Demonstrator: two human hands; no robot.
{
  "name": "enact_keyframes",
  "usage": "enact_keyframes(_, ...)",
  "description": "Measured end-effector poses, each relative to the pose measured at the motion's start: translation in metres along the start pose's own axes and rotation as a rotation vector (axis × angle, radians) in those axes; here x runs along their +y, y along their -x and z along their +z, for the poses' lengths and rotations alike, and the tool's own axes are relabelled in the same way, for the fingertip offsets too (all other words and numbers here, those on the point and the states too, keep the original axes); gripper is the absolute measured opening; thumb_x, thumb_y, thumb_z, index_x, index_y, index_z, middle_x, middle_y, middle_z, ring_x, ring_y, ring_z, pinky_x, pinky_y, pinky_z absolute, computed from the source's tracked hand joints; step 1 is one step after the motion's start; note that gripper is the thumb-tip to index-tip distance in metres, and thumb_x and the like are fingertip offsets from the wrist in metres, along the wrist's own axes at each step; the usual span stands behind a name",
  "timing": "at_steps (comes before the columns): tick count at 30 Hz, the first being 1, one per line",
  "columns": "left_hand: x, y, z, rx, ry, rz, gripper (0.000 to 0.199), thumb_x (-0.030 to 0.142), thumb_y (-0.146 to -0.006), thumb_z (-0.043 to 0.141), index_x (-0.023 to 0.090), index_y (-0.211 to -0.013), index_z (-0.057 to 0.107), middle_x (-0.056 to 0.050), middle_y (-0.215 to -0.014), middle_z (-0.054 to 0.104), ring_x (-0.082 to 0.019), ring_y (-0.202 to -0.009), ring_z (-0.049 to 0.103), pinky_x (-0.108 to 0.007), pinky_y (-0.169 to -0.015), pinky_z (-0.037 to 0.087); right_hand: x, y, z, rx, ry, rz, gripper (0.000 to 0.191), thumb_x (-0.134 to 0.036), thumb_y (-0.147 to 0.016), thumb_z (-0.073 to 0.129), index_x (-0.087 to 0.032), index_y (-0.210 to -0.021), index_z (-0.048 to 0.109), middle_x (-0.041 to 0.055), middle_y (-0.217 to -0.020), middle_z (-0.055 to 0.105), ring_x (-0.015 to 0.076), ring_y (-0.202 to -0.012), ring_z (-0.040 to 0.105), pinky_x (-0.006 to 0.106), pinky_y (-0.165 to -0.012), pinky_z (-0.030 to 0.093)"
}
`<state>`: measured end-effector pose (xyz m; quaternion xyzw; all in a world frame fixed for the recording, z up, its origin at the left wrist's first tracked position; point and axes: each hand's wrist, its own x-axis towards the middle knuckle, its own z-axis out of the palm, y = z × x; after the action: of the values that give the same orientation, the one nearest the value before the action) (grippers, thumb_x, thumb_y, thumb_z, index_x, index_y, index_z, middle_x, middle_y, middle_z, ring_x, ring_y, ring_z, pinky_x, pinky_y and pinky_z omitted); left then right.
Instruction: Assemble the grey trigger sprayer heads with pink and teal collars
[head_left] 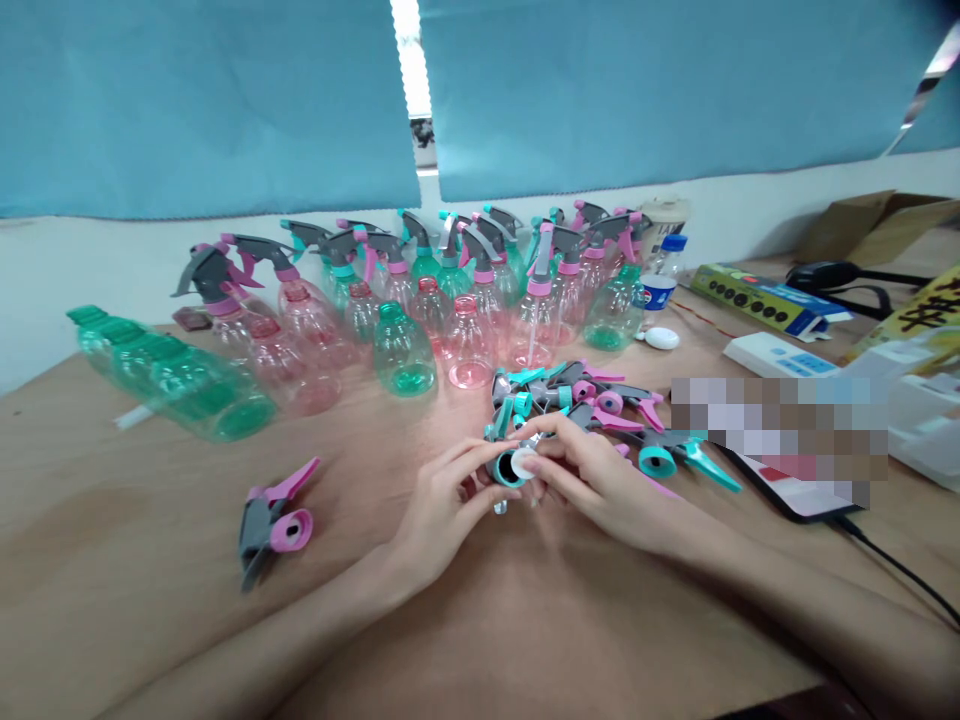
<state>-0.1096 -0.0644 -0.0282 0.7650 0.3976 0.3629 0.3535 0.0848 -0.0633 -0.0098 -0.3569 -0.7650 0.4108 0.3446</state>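
My left hand [448, 500] is closed around a grey and teal spray bottle trigger head [507, 468], its round collar opening facing me. Between the fingertips of my right hand [592, 478] is a small white disc [524, 463], held right at the edge of that collar. Whether the disc touches the collar I cannot tell. Just beyond my hands lies a pile of loose trigger heads [610, 403] in grey, pink and teal. A single pink and grey trigger head [291, 531] rests on the table to the left.
Behind stand several clear pink and green bottles, such as a green bottle [405, 350], many with trigger heads fitted. Green bottles [180, 375] lie on their sides at left. To the right are a phone [795, 485] with a cable, a long box [765, 300] and a Pepsi bottle [660, 285].
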Motion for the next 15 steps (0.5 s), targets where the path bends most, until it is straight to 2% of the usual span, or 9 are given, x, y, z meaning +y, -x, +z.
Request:
enact_keyframes(4,-0.0030,0.0007,0.0006,-0.002,-0.010,0.014,0.033,0.018,-0.082,0.064,0.026,-0.115,0.062,0.000,-0.092,0.060,-0.009,-0.067,0.056,-0.021,-0.059,0.052,0.0054,-0.0009,0.0025,-0.017,-0.062,0.016,0.010,-0.029,-0.095,0.044,-0.020,-0.099,0.042,-0.0034,-0.068,0.061,0.0103,-0.061,0.059,0.021,-0.057,0.043)
enact_keyframes(10,-0.0031,0.0022,0.0009,-0.030,-0.003,0.015,0.029,0.023,-0.085,0.063,0.026,-0.114,0.062,-0.001,-0.095,0.060,-0.009,-0.067,0.057,-0.021,-0.061,0.053,0.0073,-0.0019,0.0039,-0.023,0.042,0.030,0.016,-0.035,-0.093,0.048,-0.019,-0.095,0.046,-0.0047,-0.063,0.059,0.0103,-0.054,0.055,0.022,-0.053,0.040)
enact_keyframes(15,-0.0024,0.0019,0.0008,-0.027,-0.005,0.017,0.034,0.020,-0.084,0.063,0.028,-0.117,0.060,-0.001,-0.096,0.060,-0.009,-0.067,0.057,-0.021,-0.060,0.053,0.0050,0.0005,0.0021,0.058,0.096,0.004,0.014,-0.033,-0.094,0.045,-0.020,-0.094,0.048,-0.0022,-0.070,0.058,0.0105,-0.057,0.052,0.023,-0.053,0.039)
